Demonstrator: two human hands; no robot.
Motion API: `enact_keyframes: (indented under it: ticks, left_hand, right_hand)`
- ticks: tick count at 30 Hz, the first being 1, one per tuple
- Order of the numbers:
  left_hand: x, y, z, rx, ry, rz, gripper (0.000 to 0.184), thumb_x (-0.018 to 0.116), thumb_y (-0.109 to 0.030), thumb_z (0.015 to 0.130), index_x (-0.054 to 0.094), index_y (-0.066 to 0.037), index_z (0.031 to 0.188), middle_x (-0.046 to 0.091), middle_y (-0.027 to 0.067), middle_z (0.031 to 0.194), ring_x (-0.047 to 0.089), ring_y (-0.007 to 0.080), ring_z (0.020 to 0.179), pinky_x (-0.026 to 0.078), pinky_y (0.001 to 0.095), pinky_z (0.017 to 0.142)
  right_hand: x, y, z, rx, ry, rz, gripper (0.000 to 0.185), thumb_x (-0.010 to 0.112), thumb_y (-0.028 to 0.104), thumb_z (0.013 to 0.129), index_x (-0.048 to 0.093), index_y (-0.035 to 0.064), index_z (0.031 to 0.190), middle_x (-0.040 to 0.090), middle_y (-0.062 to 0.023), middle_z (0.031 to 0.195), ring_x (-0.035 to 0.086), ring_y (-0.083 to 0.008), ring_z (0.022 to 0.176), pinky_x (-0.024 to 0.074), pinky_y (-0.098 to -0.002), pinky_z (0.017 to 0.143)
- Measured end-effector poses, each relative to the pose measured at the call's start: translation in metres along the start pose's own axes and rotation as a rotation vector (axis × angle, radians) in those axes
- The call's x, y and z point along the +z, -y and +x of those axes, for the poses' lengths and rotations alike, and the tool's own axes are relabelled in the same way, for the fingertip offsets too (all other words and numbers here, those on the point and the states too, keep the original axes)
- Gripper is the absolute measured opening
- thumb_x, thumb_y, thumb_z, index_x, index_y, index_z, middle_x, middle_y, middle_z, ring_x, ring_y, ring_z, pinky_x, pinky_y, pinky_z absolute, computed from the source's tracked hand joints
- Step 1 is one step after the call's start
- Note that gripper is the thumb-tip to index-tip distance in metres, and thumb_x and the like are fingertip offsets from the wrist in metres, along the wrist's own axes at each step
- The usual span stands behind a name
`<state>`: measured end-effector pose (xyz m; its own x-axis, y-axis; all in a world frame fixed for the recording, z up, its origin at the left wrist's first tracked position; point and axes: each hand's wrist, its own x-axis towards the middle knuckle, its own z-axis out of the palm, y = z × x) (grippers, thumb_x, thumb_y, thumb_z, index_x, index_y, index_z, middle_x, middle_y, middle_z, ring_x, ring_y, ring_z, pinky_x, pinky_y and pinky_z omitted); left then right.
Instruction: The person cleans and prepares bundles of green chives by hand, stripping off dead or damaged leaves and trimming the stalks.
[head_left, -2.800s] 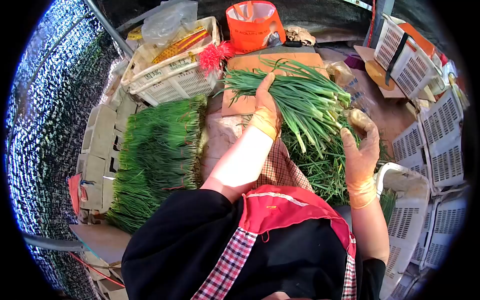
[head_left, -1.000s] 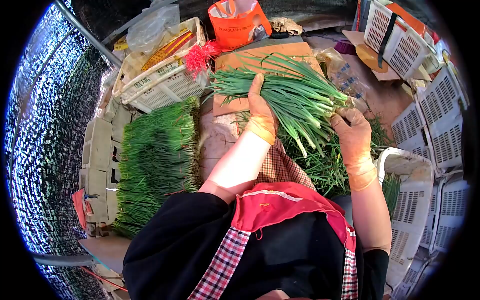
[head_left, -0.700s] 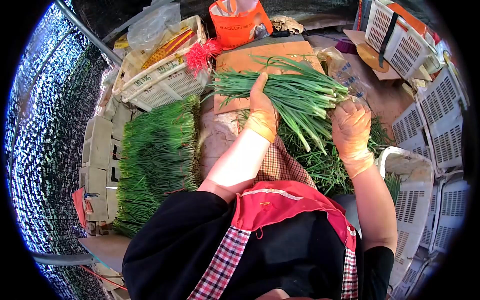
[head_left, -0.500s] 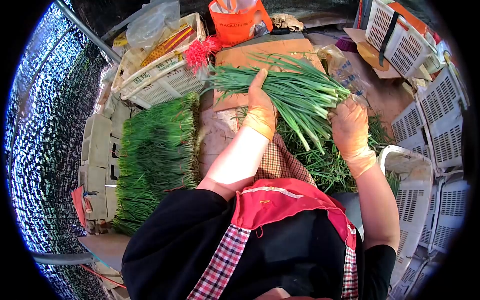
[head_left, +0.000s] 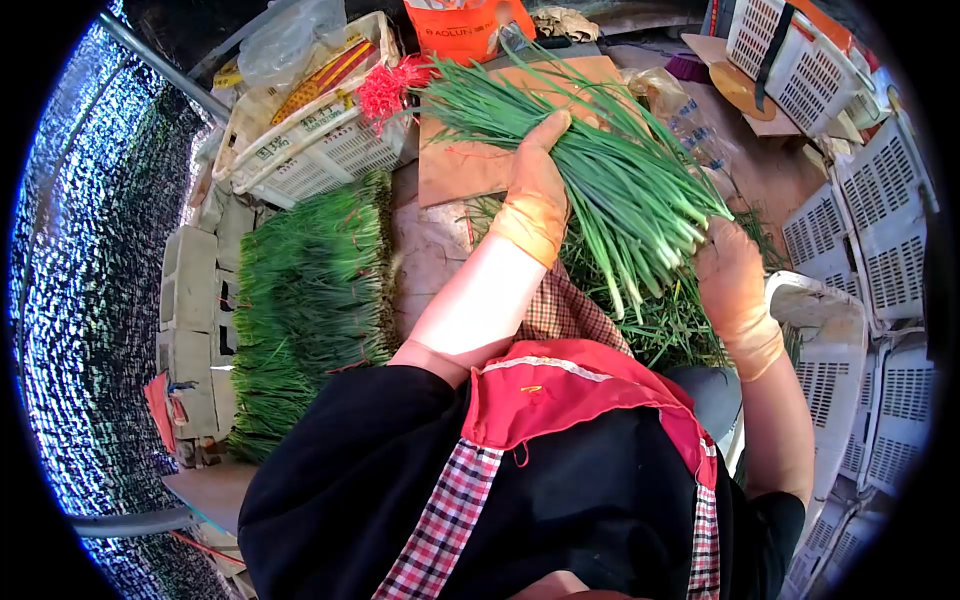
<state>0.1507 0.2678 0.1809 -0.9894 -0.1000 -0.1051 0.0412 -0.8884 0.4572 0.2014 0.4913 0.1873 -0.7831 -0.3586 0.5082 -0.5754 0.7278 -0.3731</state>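
Observation:
A loose bunch of garlic chives [head_left: 630, 190] lies across my left hand [head_left: 541, 185], its green leaf tips pointing up and left. Wearing a thin orange glove, that hand is closed round the bunch with the thumb on top. My right hand [head_left: 732, 275], also gloved, is beside the white stem ends. Its fingers are curled in, and what they pinch, if anything, is hidden. Beneath the bunch is a pile of loose green leaves [head_left: 665, 335]. On the left, tied bundles of chives [head_left: 310, 300] are stacked in a neat block.
A brown board [head_left: 455, 165] lies ahead of me. Behind it are an orange bag [head_left: 465, 30] and a white basket [head_left: 335, 160] with red string [head_left: 393, 90] on its corner. White crates [head_left: 890, 210] line the right side, and concrete blocks [head_left: 190, 280] stand at the left.
My left hand has shifted slightly right and up with the chives, whose leaves now slant more steeply. My right hand has moved down and right, away from the stems to their outer ends.

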Motion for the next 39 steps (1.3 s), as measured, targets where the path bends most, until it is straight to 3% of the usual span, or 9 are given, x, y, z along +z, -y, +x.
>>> enact_keyframes:
  ticks: [5, 9, 13, 17, 23, 27, 32, 35, 39]
  left_hand:
    - [-0.026, -0.009, 0.018, -0.033, -0.095, -0.081, 0.034, 0.05, -0.027, 0.083, 0.057, 0.004, 0.095, 0.061, 0.0164, 0.089, 0.059, 0.0322, 0.08, 0.049, 0.0441, 0.077]
    - [-0.031, -0.031, 0.021, 0.103, -0.196, -0.033, 0.028, 0.051, -0.025, 0.083, 0.056, 0.002, 0.092, 0.06, 0.0155, 0.089, 0.058, 0.0307, 0.08, 0.049, 0.0424, 0.075]
    - [-0.037, -0.052, 0.017, 0.106, -0.162, -0.081, 0.031, 0.051, -0.027, 0.083, 0.056, 0.001, 0.095, 0.06, 0.0158, 0.091, 0.058, 0.0307, 0.08, 0.049, 0.0435, 0.075]
    - [-0.022, -0.052, 0.003, 0.075, -0.15, 0.026, 0.035, 0.05, -0.03, 0.084, 0.055, 0.001, 0.099, 0.059, 0.0171, 0.094, 0.058, 0.0322, 0.083, 0.049, 0.0442, 0.078]
    - [-0.022, -0.046, 0.004, 0.029, -0.068, 0.003, 0.034, 0.051, -0.032, 0.085, 0.057, -0.001, 0.098, 0.061, 0.0157, 0.096, 0.06, 0.0335, 0.084, 0.049, 0.0458, 0.079]
    - [-0.032, -0.049, 0.006, 0.018, -0.034, -0.06, 0.033, 0.051, -0.031, 0.085, 0.057, -0.001, 0.099, 0.061, 0.0159, 0.097, 0.059, 0.0323, 0.087, 0.048, 0.0464, 0.08]
    - [-0.042, -0.062, 0.016, 0.12, -0.051, -0.097, 0.036, 0.048, -0.031, 0.085, 0.055, 0.001, 0.1, 0.059, 0.0155, 0.097, 0.056, 0.0318, 0.09, 0.045, 0.045, 0.083]
    - [-0.063, -0.076, 0.02, 0.177, 0.017, -0.03, 0.04, 0.05, -0.035, 0.084, 0.056, -0.003, 0.106, 0.059, 0.0147, 0.104, 0.057, 0.0313, 0.092, 0.045, 0.0438, 0.086]
    - [-0.067, -0.08, 0.022, 0.216, 0.176, 0.018, 0.048, 0.05, -0.041, 0.084, 0.053, -0.004, 0.115, 0.058, 0.0132, 0.111, 0.057, 0.0318, 0.095, 0.046, 0.0448, 0.085]
  right_hand:
    - [-0.018, -0.012, -0.013, -0.017, 0.018, -0.167, 0.015, 0.049, 0.001, 0.077, 0.057, 0.0009, 0.088, 0.058, -0.0165, 0.075, 0.055, -0.0362, 0.071, 0.0441, -0.0399, 0.062]
    - [-0.027, -0.074, -0.039, 0.473, -0.092, 0.007, 0.012, 0.05, 0.013, 0.084, 0.058, 0.0042, 0.087, 0.061, -0.0157, 0.079, 0.059, -0.0336, 0.077, 0.0462, -0.0396, 0.066]
    - [-0.019, -0.139, -0.049, 0.832, 0.604, -0.682, 0.019, 0.048, 0.01, 0.084, 0.059, 0.0091, 0.099, 0.063, -0.0175, 0.092, 0.06, -0.0303, 0.091, 0.0472, -0.0378, 0.077]
    - [0.002, -0.075, -0.022, 0.376, 0.34, -0.002, 0.07, 0.065, 0.003, 0.07, 0.039, 0.0182, 0.132, 0.045, -0.0149, 0.128, 0.05, -0.028, 0.109, 0.041, -0.0347, 0.09]
    - [0.027, 0.02, 0.049, 0.401, 0.209, 1.069, 0.035, 0.061, 0.011, 0.081, 0.053, -0.0041, 0.112, 0.062, -0.0083, 0.095, 0.056, -0.0129, 0.085, 0.0436, -0.0252, 0.078]
    - [0.038, 0.018, 0.033, 0.359, -0.009, 0.915, 0.005, 0.056, 0.004, 0.081, 0.059, 0.0005, 0.083, 0.059, -0.0031, 0.077, 0.052, -0.0079, 0.07, 0.0416, -0.0218, 0.065]
    - [0.012, -0.064, -0.025, 0.575, -0.093, 0.769, 0.009, 0.054, 0.005, 0.081, 0.059, -0.0021, 0.081, 0.06, -0.0036, 0.074, 0.057, -0.0111, 0.074, 0.046, -0.0228, 0.068]
    - [-0.001, -0.11, -0.061, 0.812, 0.47, -0.405, 0.023, 0.063, 0.02, 0.074, 0.062, 0.0049, 0.091, 0.063, -0.0152, 0.091, 0.058, -0.0339, 0.085, 0.0454, -0.0367, 0.079]
    - [0.014, -0.063, -0.046, 0.378, 0.16, 0.126, 0.048, 0.068, 0.018, 0.073, 0.053, 0.0068, 0.117, 0.05, -0.0133, 0.12, 0.053, -0.0271, 0.103, 0.043, -0.0332, 0.089]
